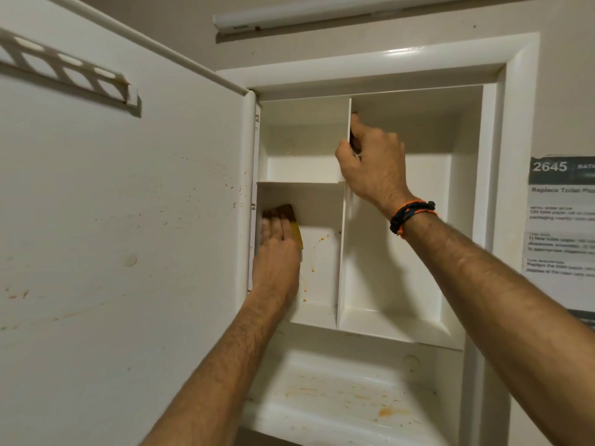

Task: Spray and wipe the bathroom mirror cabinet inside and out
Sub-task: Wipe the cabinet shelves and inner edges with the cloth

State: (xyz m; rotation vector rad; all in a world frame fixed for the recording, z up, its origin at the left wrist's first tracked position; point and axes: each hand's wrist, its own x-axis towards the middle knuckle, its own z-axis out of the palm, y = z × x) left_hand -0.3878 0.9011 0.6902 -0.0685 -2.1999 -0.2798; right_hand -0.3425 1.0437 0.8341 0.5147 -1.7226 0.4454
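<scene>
The white cabinet [467, 201] is set into the wall with its door [128, 220] swung open to the left. My left hand [277, 252] presses a brown and yellow cloth [291, 222] flat against the back wall of the lower left compartment, next to orange stains [317, 249]. My right hand [373, 162] grips the front edge of the vertical divider [349, 123] near its top. An orange and dark braided band sits on that wrist.
The bottom shelf [354, 397] carries orange smears and spots. The door's inner face has specks and a white rack [70, 72] near its top. A tube light [322, 14] runs above the cabinet. A printed sheet [561, 220] hangs on the wall at right.
</scene>
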